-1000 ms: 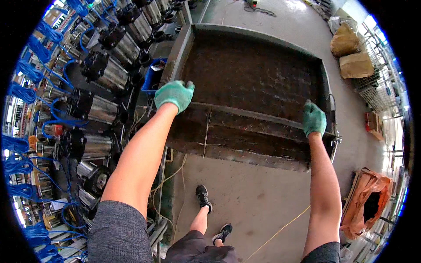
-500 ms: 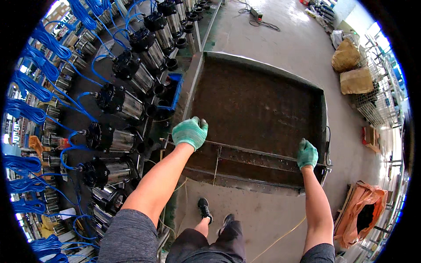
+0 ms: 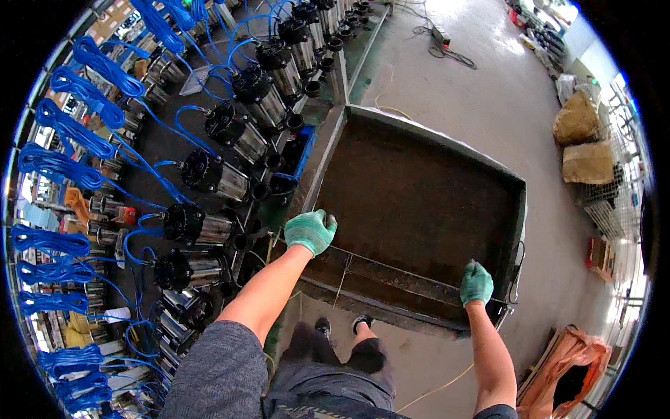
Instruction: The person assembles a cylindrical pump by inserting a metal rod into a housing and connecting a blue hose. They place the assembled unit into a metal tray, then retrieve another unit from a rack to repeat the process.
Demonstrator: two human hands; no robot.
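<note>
The grey-edged rectangular tank (image 3: 520,213) looks dark brown inside.

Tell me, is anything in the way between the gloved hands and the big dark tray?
Nothing visible is. The left hand and right hand both appear curled onto the near part of the dark tray. The blue bin stands beside its left side, not between.

No legible text.
Not a readable word, label, number or sign to be found on anything in view.
</note>
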